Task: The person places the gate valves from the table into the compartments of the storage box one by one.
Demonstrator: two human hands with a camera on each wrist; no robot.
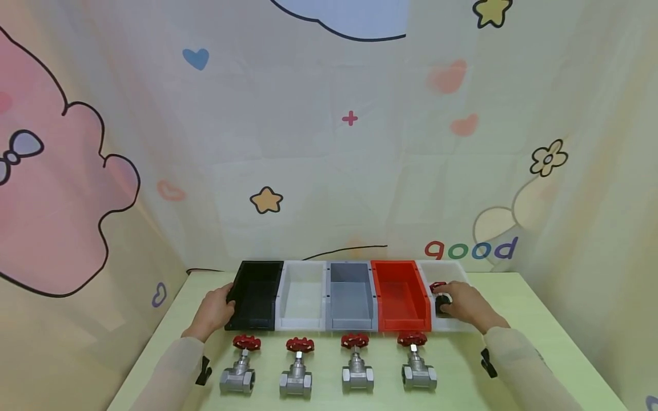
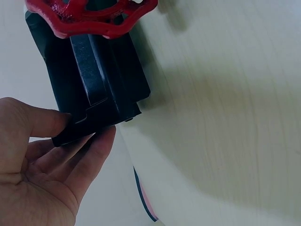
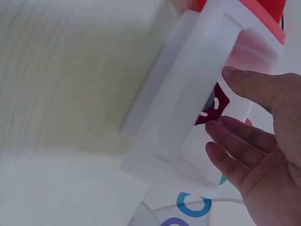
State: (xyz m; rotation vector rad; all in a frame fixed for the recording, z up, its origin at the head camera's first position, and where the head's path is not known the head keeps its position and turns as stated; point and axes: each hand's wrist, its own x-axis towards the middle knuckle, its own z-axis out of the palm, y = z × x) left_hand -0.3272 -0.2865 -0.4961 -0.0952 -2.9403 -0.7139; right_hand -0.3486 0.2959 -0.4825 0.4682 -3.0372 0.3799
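Note:
In the head view my left hand (image 1: 213,311) grips the left wall of the black bin (image 1: 252,323). The left wrist view shows its thumb on one side of the bin's edge and its fingers (image 2: 96,157) under the other. My right hand (image 1: 466,305) reaches into the right-hand white bin (image 1: 454,325). Inside it lies a valve with a red handwheel (image 3: 217,109); a dark part (image 1: 441,303) shows by the fingertips in the head view. Thumb and fingers of that hand stand apart beside the handwheel in the right wrist view.
Between the end bins stand another white bin (image 1: 300,323), a grey bin (image 1: 352,323) and a red bin (image 1: 405,324), joined in a row. Several metal valves with red handwheels, such as the leftmost valve (image 1: 239,377), lie in front on the table (image 1: 478,394). A printed curtain (image 1: 329,171) hangs behind.

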